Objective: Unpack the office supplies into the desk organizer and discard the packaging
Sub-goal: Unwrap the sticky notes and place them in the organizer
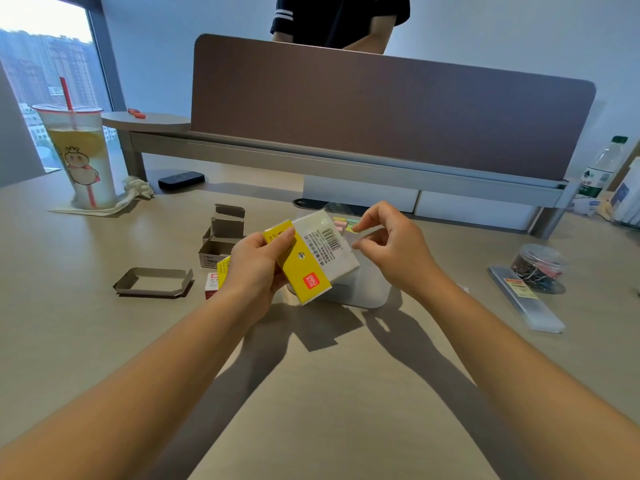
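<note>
Above the desk [311, 393], left hand [254, 268] grips packet [311, 258].

The desk [104, 323] looks like pale wood, smooth and matt. The pack [313, 259] in the left hand [254, 268] is shiny, with clear plastic wrap over yellow and white paper. The open boxes [221, 237] and the flat tray [154, 281] are dull grey cardboard. The cup [81, 157] is see-through plastic. The small tub [538, 266] of clips is clear plastic too, and the long case [526, 299] is cloudy plastic. The divider [381, 109] looks like soft brown cloth, on a grey metal rail [311, 159].
</note>
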Demonstrator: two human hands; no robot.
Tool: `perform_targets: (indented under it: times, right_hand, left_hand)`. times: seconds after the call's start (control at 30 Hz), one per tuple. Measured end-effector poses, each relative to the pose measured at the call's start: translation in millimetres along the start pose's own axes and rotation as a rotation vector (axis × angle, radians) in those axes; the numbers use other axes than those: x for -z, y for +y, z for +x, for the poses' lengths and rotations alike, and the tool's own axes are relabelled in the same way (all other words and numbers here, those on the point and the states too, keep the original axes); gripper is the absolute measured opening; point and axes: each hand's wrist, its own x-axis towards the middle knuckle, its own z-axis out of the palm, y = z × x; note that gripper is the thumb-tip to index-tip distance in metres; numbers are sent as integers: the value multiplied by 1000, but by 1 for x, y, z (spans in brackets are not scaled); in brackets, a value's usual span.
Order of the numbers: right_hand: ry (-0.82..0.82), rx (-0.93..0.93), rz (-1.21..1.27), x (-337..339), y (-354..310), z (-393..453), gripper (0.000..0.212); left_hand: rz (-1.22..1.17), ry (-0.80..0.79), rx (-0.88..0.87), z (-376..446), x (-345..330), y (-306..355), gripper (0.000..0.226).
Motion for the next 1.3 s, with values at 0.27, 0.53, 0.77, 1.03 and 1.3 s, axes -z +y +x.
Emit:
perform_targets:
  times: [0.27, 0.53, 0.77, 1.03, 1.3]
  right_hand:
    - [-101, -3, -65, 2, -4, 3, 20]
    - [-267, -104, 53, 2, -9, 7, 23]
    - [-274, -256, 373, 3, -16, 6, 22]
    - [-242, -375, 496, 4, -13, 14, 22]
    - [-203, -457, 586, 10, -14, 18, 22]
  left_hand:
    - [-63, -18, -7, 4, 2, 1, 12]
    - [-96, -33, -39, 8, 4, 3, 22]
    - [-81, -16, -52, 9, 7, 2, 11]
    - [-17, 11, -138, 15, 7, 1, 8]
    - [0, -30, -168, 18, 7, 2, 10]
